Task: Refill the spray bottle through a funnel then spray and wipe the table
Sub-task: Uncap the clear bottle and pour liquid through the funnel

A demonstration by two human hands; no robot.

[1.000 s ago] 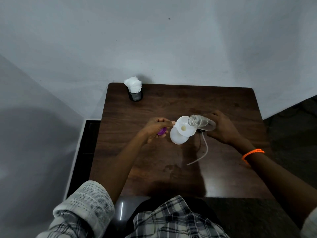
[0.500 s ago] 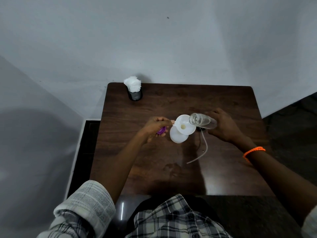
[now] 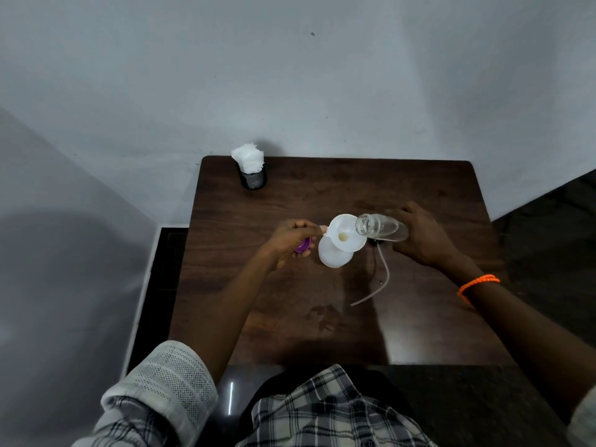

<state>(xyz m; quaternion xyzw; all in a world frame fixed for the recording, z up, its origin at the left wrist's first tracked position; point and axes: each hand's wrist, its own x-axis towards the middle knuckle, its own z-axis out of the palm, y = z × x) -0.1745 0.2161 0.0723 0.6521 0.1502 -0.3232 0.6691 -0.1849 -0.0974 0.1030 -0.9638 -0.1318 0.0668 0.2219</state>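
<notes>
The left hand [image 3: 292, 241] has its grip closed on two things: fingertips pinch the tab at the rim of the white funnel [image 3: 346, 237], and a purple cap [image 3: 303, 245] is tucked under the curled fingers. The funnel sits just right of that hand, seated in the mouth of the white spray bottle [image 3: 332, 258], which stands on the brown surface [image 3: 419, 195] directly below it. The right hand [image 3: 419, 235] grips a clear bottle [image 3: 379, 229] around its base, tipped nearly level, its open mouth pointing left and resting over the funnel's right rim. Just below and left of the right hand, a thin dip tube [image 3: 383, 279] curves across the surface. Far beyond the left hand, at the back corner, a dark holder of white tissues [image 3: 250, 162] stands.
</notes>
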